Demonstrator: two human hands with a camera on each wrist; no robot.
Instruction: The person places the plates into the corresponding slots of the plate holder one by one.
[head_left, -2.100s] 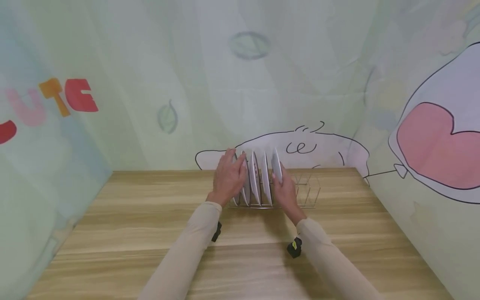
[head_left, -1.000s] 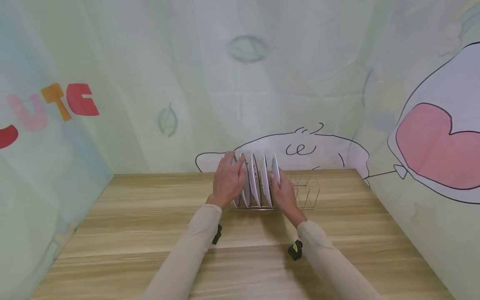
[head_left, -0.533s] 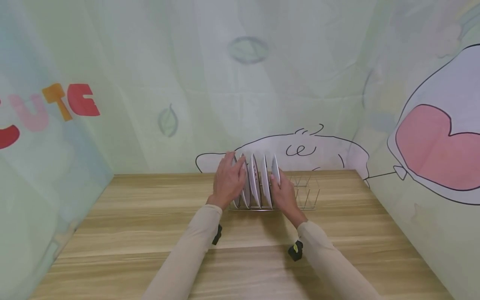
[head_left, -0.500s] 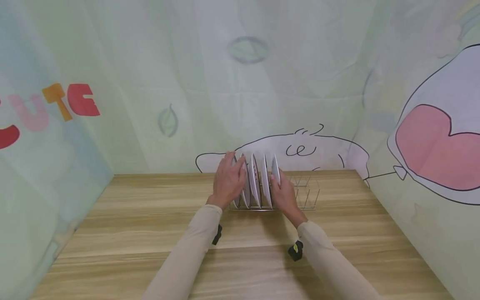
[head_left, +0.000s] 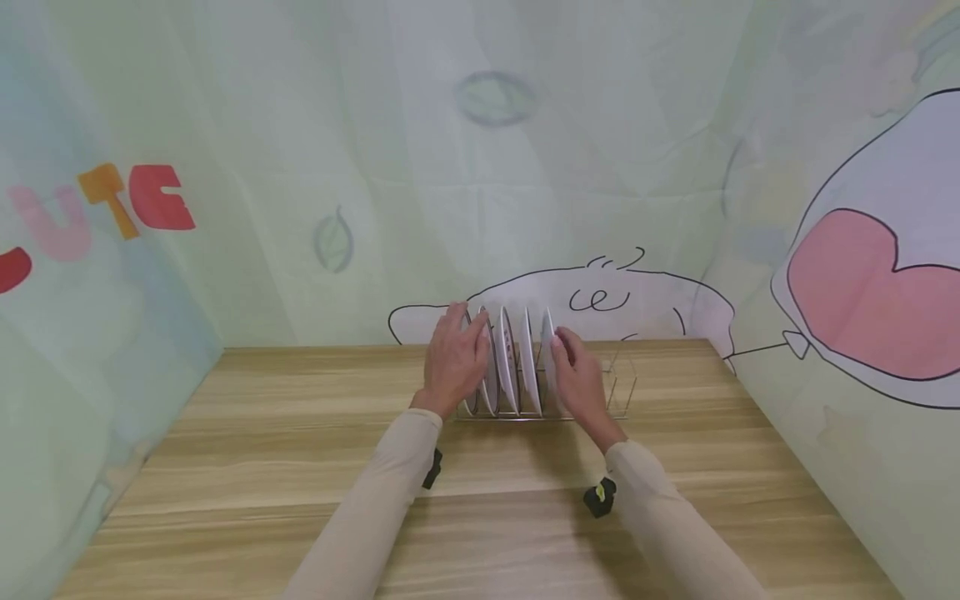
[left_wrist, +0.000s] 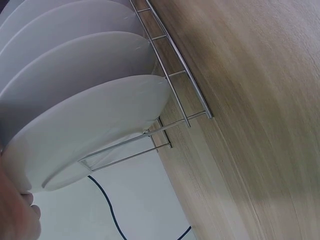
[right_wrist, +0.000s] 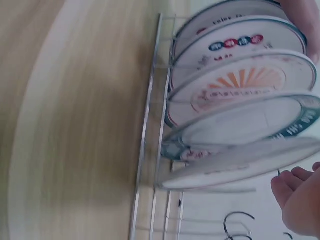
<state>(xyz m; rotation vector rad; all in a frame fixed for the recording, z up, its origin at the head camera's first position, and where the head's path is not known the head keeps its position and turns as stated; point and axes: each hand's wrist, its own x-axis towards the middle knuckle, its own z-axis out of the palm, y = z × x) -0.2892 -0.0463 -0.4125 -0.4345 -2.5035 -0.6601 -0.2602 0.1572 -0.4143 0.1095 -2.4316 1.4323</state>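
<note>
Several white plates stand on edge in a wire dish rack on the table. My left hand holds the leftmost plates by their upper rims, its thumb to the right of them. In the left wrist view its fingers lie against the outer plate. My right hand is beside the rightmost plate, its thumb tip at or close to the rim. In the right wrist view its fingers sit just off this tilted plate. Printed designs show on the other plates.
Bare wire slots of the rack lie to the right of the plates. The wood-grain table meets a printed cloth wall right behind the rack. Dark wrist cameras hang under both sleeves.
My right hand has let go of the rightmost plate and shifted slightly right. That plate now stands nearly parallel to the others in the rack. The left hand has kept its place.
</note>
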